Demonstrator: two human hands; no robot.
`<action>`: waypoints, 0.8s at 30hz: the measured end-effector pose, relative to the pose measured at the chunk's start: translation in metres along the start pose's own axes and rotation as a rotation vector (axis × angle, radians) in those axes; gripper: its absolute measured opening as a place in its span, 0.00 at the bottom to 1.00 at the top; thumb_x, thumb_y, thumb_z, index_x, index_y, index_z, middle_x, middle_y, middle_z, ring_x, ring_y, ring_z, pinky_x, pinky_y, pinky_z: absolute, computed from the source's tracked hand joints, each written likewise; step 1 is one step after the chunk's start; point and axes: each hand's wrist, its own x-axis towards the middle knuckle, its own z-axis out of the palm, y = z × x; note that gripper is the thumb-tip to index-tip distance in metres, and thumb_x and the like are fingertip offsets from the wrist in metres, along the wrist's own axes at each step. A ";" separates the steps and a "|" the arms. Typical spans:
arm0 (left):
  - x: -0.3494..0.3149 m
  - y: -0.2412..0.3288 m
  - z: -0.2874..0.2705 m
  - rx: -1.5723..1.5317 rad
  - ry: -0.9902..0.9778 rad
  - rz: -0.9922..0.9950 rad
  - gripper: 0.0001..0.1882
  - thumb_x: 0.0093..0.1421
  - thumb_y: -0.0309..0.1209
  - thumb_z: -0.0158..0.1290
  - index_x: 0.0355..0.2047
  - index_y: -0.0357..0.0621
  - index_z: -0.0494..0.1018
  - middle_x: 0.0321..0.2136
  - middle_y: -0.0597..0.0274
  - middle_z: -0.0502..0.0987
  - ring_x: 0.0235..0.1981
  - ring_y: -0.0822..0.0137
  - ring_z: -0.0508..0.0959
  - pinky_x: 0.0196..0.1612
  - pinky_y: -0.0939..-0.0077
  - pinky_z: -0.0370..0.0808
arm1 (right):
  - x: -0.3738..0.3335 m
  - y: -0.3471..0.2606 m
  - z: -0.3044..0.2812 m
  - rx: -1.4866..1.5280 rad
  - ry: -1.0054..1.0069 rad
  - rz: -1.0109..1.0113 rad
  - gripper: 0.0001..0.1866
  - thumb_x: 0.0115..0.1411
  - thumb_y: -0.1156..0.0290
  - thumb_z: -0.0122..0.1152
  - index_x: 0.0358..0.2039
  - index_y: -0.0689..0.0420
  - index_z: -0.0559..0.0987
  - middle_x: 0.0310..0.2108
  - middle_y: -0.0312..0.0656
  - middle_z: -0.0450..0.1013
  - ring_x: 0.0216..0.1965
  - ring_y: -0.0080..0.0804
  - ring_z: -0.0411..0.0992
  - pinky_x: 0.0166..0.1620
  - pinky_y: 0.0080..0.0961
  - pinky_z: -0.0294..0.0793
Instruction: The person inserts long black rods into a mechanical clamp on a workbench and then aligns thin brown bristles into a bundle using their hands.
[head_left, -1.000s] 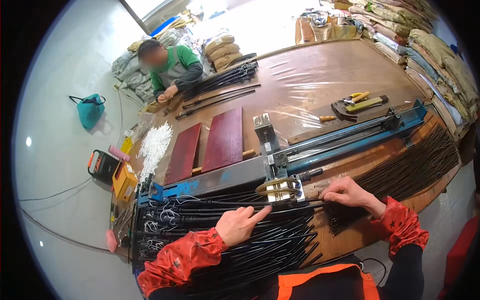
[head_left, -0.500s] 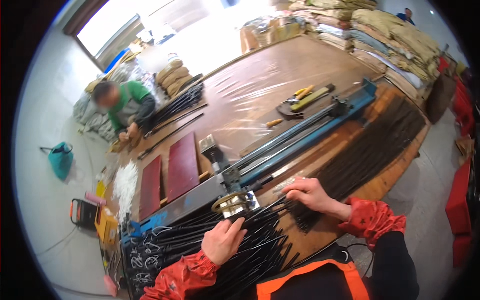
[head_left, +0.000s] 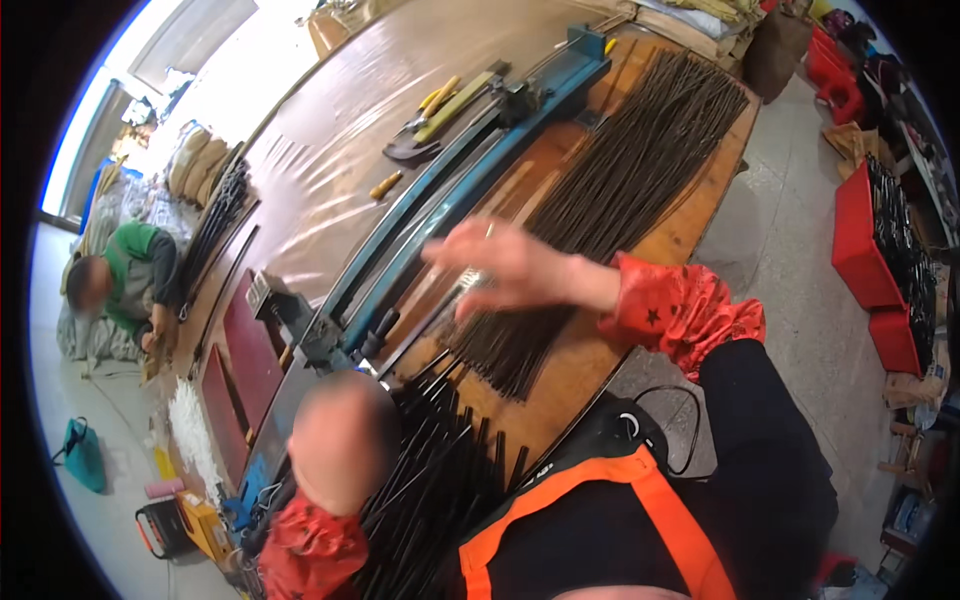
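My right hand (head_left: 500, 265) hovers over the near side of the blue rail fixture (head_left: 430, 215), thumb and fingers apart. A thin pale rod (head_left: 415, 335) slants from the clamp end up to the gap between them; whether they touch it is unclear. My left hand (head_left: 340, 450) is by the metal clamp end (head_left: 320, 340), its fingers smeared and mostly hidden. Beside it lies a heap of black tubes (head_left: 430, 490), some with ends pointing toward me. Right of the rail, a wide bundle of thin dark brown rods (head_left: 620, 170) lies on the wooden table (head_left: 580, 400).
Past the rail lie a wooden handle (head_left: 385, 185) and a curved-blade tool (head_left: 410, 150). Two dark red boards (head_left: 245, 345) and a white pile (head_left: 192, 430) are at left, near a co-worker in green (head_left: 130, 260). Red bins (head_left: 865, 240) stand on the floor at right.
My view has swung to the right, shifting the bench leftward. My right hand has gone from closed fingers near the clamp to spread fingers farther up along the rail. My left hand has blurred.
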 end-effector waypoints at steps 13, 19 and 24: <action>0.113 -0.033 0.049 0.003 0.008 0.144 0.17 0.60 0.34 0.58 0.51 0.56 0.76 0.19 0.61 0.71 0.21 0.55 0.77 0.24 0.61 0.72 | -0.011 0.088 -0.081 -0.152 -0.201 0.421 0.21 0.55 0.55 0.72 0.46 0.51 0.82 0.33 0.44 0.80 0.32 0.39 0.79 0.38 0.30 0.79; 0.133 -0.027 0.053 -0.113 0.003 0.148 0.15 0.60 0.30 0.57 0.49 0.52 0.76 0.22 0.59 0.72 0.24 0.54 0.77 0.26 0.60 0.73 | -0.062 0.149 -0.143 -0.573 0.058 0.482 0.14 0.52 0.58 0.73 0.37 0.50 0.85 0.17 0.37 0.71 0.22 0.36 0.72 0.27 0.31 0.72; 0.132 -0.019 0.059 -0.279 0.028 0.143 0.13 0.61 0.28 0.55 0.47 0.47 0.74 0.25 0.54 0.72 0.26 0.48 0.77 0.28 0.57 0.73 | -0.041 0.121 -0.162 -0.676 0.124 0.282 0.13 0.51 0.65 0.75 0.37 0.52 0.84 0.19 0.36 0.71 0.21 0.31 0.70 0.26 0.27 0.70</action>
